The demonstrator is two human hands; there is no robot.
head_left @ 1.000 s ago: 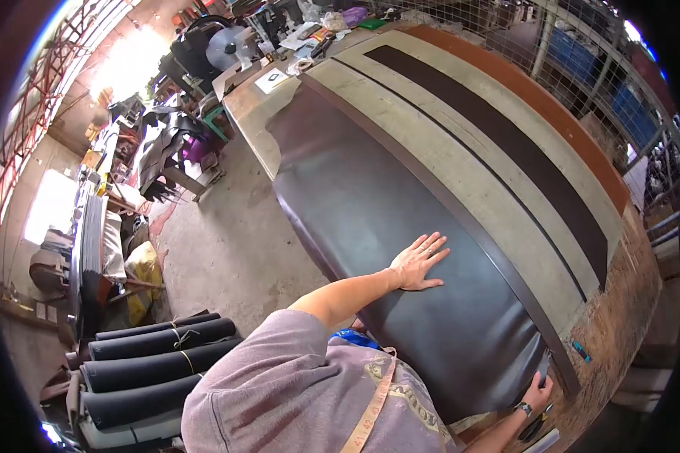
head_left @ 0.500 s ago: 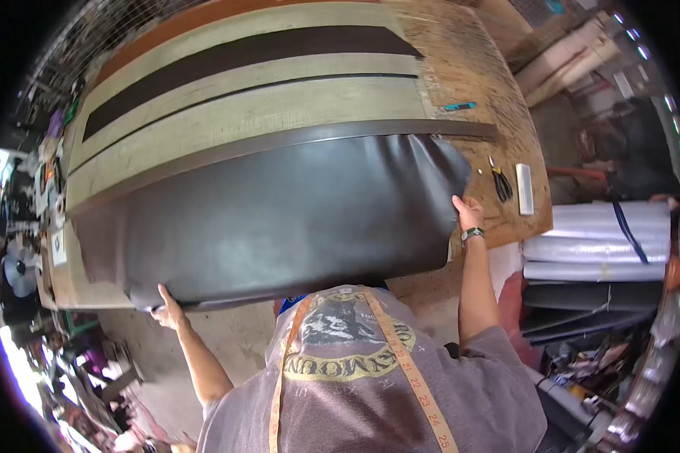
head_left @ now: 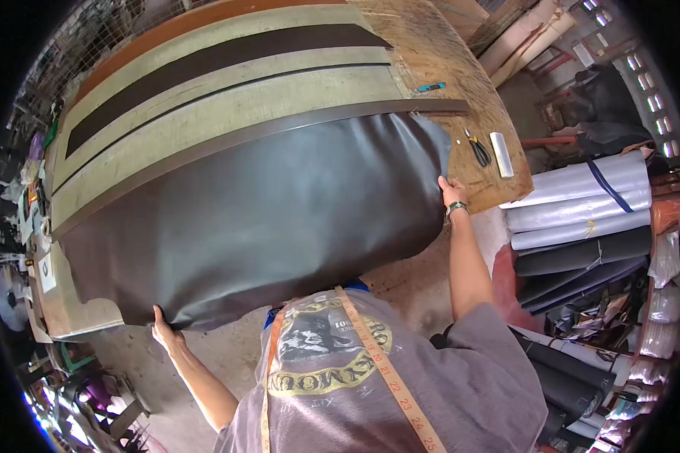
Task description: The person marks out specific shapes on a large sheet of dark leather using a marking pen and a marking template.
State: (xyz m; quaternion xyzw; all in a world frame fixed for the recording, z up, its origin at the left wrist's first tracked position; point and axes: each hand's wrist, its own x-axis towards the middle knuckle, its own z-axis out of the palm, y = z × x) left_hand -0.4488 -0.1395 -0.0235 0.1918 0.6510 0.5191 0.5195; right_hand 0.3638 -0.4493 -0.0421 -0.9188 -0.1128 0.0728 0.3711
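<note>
A large dark brown leather sheet (head_left: pixel 257 219) lies spread over the long worktable (head_left: pixel 431 45), its near edge hanging off. The left hand (head_left: pixel 162 326) pinches the sheet's edge at seven o'clock; the right hand (head_left: pixel 451 192) grips its edge at three o'clock. Pliers (head_left: pixel 477 149) and a metal block (head_left: pixel 501 155) lie at two o'clock.

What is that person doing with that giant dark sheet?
A person is holding a big sheet of dark leather spread over a long wooden worktable. The left hand grips the sheet's near edge at one end, and the right hand grips the edge at the other end. Pliers and a small metal bar lie on the table just past the right hand. A measuring tape hangs around the person's neck.
</note>
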